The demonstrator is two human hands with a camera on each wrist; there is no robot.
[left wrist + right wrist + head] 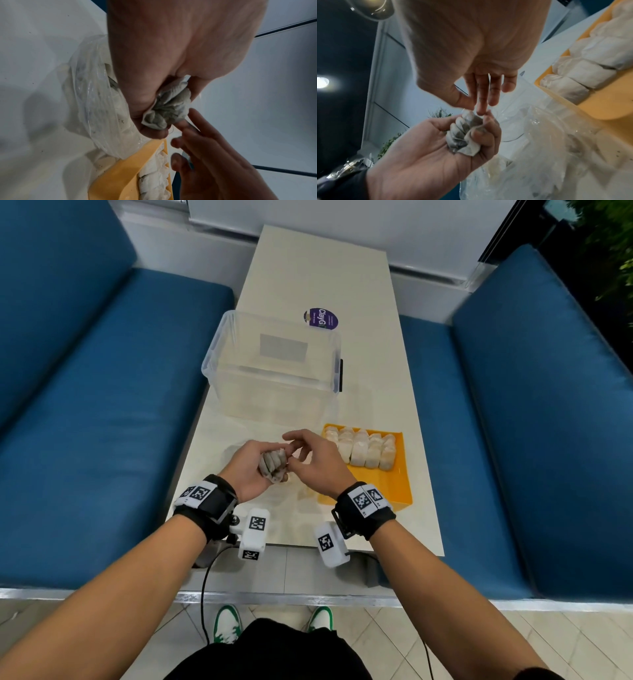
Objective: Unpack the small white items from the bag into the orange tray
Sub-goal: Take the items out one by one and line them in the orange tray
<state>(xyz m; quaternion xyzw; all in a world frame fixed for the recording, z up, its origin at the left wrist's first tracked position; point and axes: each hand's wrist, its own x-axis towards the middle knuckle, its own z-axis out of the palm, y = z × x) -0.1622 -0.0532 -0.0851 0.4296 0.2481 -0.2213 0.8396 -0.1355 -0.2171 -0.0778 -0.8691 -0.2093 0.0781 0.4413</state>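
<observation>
Cream table [318, 268] runs between blue cushioned benches [102, 392], white wall [342, 220] behind.

Centre frame, the tray [394, 487] sits on the counter [308, 268], packets [359, 448] lined along its upper edge. Just left, the bag [96, 108] lies beside it. Above both, toward upper centre, stands the storage box [270, 364], a round label [321, 318] at its upper right.

The left hand [251, 465] holds a bunch of small white packets [273, 463] over the table [308, 278]. The right hand [313, 460] reaches its fingers to them. More packets stand in rows [361, 448] in the orange tray [394, 484], near a clear plastic box [274, 364].
</observation>
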